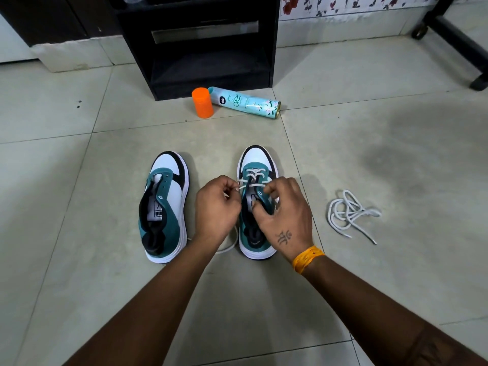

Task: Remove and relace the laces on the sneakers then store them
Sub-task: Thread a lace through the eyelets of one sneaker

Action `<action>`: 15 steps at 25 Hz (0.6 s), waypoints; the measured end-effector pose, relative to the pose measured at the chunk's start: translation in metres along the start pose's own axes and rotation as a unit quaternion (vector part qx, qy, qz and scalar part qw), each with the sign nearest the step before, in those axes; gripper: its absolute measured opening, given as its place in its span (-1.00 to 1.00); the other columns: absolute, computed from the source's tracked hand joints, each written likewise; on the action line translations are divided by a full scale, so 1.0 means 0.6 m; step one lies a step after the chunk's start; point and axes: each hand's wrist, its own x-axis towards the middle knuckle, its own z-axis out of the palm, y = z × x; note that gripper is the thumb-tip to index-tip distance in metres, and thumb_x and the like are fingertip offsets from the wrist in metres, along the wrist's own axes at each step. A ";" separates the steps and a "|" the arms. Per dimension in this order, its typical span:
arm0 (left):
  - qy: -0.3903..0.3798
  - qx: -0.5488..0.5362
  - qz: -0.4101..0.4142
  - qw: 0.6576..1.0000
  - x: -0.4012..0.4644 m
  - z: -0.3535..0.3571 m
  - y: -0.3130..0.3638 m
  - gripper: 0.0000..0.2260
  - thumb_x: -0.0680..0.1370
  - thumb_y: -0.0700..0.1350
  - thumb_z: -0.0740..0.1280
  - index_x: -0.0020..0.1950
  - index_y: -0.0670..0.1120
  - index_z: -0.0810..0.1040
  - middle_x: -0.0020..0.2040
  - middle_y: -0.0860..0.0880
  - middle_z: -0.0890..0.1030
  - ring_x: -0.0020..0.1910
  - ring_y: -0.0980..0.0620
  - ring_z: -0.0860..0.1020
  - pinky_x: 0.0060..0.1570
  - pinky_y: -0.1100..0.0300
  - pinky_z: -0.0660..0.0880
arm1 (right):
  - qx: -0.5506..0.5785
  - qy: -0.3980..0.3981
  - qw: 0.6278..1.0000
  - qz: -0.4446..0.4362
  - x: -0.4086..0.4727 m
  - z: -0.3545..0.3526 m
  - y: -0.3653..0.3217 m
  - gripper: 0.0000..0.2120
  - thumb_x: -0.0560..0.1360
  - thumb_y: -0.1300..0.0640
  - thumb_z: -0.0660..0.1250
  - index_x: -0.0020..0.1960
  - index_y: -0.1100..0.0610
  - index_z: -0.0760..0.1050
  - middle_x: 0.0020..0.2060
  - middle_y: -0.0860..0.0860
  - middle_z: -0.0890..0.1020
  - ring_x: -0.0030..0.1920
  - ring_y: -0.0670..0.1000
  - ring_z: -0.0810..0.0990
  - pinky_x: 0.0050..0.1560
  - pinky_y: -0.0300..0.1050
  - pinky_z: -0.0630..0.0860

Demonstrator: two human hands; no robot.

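Two hands work over the right teal, white and black sneaker [257,207] on the pale tiled floor [79,233]: the left hand [215,207] pinches its white lace [252,178], and the right hand [286,215] curls its fingers around the shoe's eyelet edge. Only its front eyelets are crossed with lace. Beside it, to the left, stands the matching unlaced sneaker [165,207]. A loose white lace [351,213] lies tangled to the right. Farther off, an orange cap [202,102] stands against a lying aqua spray can [247,102], before a black shelf unit [211,43].

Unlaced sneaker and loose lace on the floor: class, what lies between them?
In the head view, between the unlaced sneaker and the loose lace lie the other sneaker and both hands, left and right.
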 end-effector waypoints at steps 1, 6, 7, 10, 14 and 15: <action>-0.004 0.029 0.016 0.999 0.000 0.001 -0.008 -0.90 0.52 -0.20 0.35 -0.12 -0.05 0.64 -0.19 0.07 0.65 -0.26 0.08 0.56 -0.24 0.26 0.42 | -0.009 0.002 1.000 0.006 -0.006 -0.001 0.004 -0.80 0.41 0.03 0.46 -0.06 -0.01 0.46 -0.13 -0.11 0.51 -0.19 -0.08 0.52 -0.22 -0.08 0.49; -0.158 0.290 0.013 0.944 0.001 -0.012 -0.031 -0.82 0.50 -0.06 0.28 -0.04 -0.09 0.63 -0.08 -0.12 0.65 -0.10 -0.19 0.61 -0.12 0.06 0.54 | 0.004 0.003 0.999 0.036 -0.008 -0.004 0.019 -0.81 0.43 0.07 0.47 -0.08 -0.01 0.45 -0.17 -0.11 0.52 -0.20 -0.10 0.50 -0.20 -0.04 0.52; -0.169 0.300 0.003 0.939 0.001 -0.015 -0.030 -0.83 0.50 -0.04 0.30 -0.03 -0.08 0.64 -0.07 -0.11 0.66 -0.09 -0.18 0.62 -0.12 0.07 0.54 | 0.004 0.002 0.999 0.033 -0.008 -0.005 0.019 -0.81 0.43 0.07 0.47 -0.08 -0.01 0.44 -0.17 -0.11 0.52 -0.20 -0.10 0.51 -0.19 -0.02 0.53; -0.107 0.210 0.034 0.971 0.001 -0.019 -0.011 -0.86 0.47 -0.01 0.32 -0.06 0.00 0.63 -0.09 -0.02 0.65 -0.12 -0.12 0.62 -0.14 0.08 0.56 | -0.001 0.002 1.000 0.020 -0.006 -0.007 0.021 -0.81 0.42 0.09 0.46 -0.09 0.00 0.44 -0.19 -0.10 0.52 -0.21 -0.09 0.51 -0.19 0.00 0.53; -0.052 0.129 0.140 0.980 0.006 -0.016 0.007 -0.87 0.51 -0.03 0.32 -0.02 0.03 0.64 -0.08 0.05 0.66 -0.16 -0.06 0.61 -0.15 0.03 0.57 | -0.003 0.000 1.000 0.015 -0.008 -0.009 0.024 -0.81 0.42 0.09 0.46 -0.09 0.00 0.45 -0.18 -0.10 0.53 -0.21 -0.10 0.51 -0.20 -0.02 0.53; -0.055 0.148 0.142 0.977 0.007 -0.018 0.006 -0.88 0.52 -0.05 0.32 -0.03 0.01 0.64 -0.10 0.03 0.66 -0.16 -0.08 0.61 -0.16 0.04 0.56 | -0.003 0.000 1.000 0.014 -0.009 -0.009 0.025 -0.81 0.42 0.09 0.46 -0.09 0.00 0.45 -0.18 -0.10 0.53 -0.21 -0.11 0.51 -0.20 -0.04 0.52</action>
